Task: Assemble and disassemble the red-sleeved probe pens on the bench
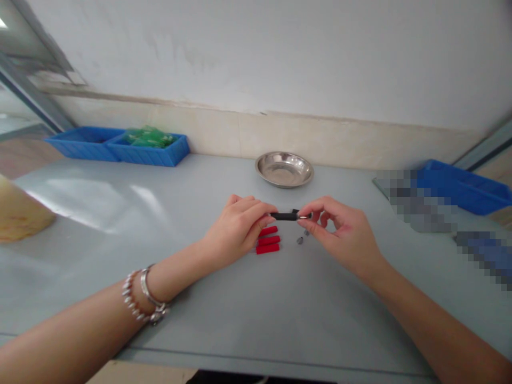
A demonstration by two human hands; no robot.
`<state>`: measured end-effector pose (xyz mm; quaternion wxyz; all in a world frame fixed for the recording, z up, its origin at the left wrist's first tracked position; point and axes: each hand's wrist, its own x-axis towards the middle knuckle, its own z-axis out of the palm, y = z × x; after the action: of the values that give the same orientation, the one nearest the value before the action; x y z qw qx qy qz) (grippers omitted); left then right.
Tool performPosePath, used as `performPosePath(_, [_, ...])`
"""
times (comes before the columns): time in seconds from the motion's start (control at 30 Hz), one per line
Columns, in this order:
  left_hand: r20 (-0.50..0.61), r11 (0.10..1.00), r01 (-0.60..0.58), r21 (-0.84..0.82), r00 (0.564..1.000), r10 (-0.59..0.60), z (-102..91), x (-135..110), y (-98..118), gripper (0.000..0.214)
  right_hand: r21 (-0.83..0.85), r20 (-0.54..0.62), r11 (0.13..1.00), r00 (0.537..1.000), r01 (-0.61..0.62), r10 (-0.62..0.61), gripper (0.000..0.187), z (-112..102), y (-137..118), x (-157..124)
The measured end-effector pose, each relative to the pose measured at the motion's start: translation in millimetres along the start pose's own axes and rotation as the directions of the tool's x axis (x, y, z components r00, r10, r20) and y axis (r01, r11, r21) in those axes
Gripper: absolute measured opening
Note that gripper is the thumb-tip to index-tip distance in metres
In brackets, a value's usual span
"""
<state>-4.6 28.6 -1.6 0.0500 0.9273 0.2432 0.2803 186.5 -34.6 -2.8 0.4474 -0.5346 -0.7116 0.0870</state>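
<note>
My left hand (238,226) pinches one end of a short black tube (284,216), held level a little above the grey table (120,224). My right hand (338,232) pinches the tube's other end, where a small silver metal tip (304,217) shows. Under the tube lie three red sleeves (268,240) side by side. Two small dark grey bits (300,240) lie just right of them. Bracelets circle my left wrist.
A steel dish (284,169) sits behind my hands near the wall. Two blue bins (120,144) stand at the far left, one holding green packets (150,137). Another blue bin (464,186) is at the right. A tan object (20,213) lies at the left edge.
</note>
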Motion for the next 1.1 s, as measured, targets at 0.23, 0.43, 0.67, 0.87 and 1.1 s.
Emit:
performPosePath(0.23, [0.012, 1.0, 0.019, 0.006, 1.0, -0.019, -1.5, 0.2, 0.9, 0.023, -0.029, 0.004, 1.0, 1.0, 0.008, -0.008, 0.004, -1.1, -0.9, 0.5])
performPosePath(0.43, [0.019, 1.0, 0.023, 0.008, 1.0, -0.023, -0.3, -0.7, 1.1, 0.024, -0.045, 0.01, 0.998, 0.999, 0.038, -0.037, 0.004, -0.3, -1.0, 0.2])
performPosePath(0.67, [0.014, 1.0, 0.021, -0.009, 1.0, -0.021, -1.0, 0.0, 1.5, 0.023, -0.009, 0.009, 1.0, 1.0, 0.013, -0.013, 0.005, 1.3, -1.3, -0.9])
performPosePath(0.87, [0.032, 0.999, 0.034, -0.015, 0.999, -0.033, -1.5, -0.4, 3.2, 0.023, 0.046, 0.026, 0.999, 1.0, -0.009, 0.008, 0.005, 1.0, -3.4, -0.8])
performPosePath(1.1, [0.036, 1.0, 0.016, -0.022, 0.999, -0.015, -0.4, -1.2, 3.7, 0.021, 0.027, 0.03, 0.999, 0.999, 0.018, -0.019, 0.005, 1.5, -1.9, -0.5])
